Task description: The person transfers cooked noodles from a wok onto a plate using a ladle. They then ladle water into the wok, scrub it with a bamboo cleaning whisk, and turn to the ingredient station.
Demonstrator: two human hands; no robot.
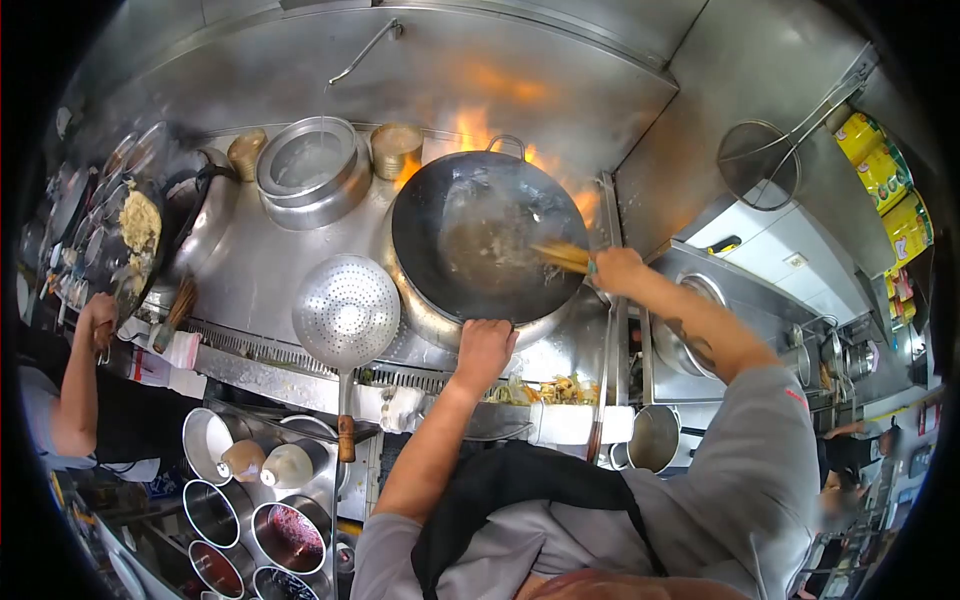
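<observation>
A large black wok (420, 225) sits on the burner, with orange flames rising along its far side. Cloudy liquid (490, 245) lies in its bottom. My left hand (487, 348) is closed at the wok's near edge, where any handle is hidden under the fingers. In my right hand (617, 271) is a bamboo wok brush (562, 256), its bristle end over the right inner wall of the wok. A perforated strainer ladle (346, 310) with a wooden handle rests left of the wok, across the stove's front edge.
A metal pot (312, 180) stands under the tap, between two tins. At left, another person's hand (98, 318) holds a pan (135, 245) with food. Sauce containers (290, 535) are below left. Food scraps (555, 390) lie along the front gutter. A wire strainer (758, 165) hangs at right.
</observation>
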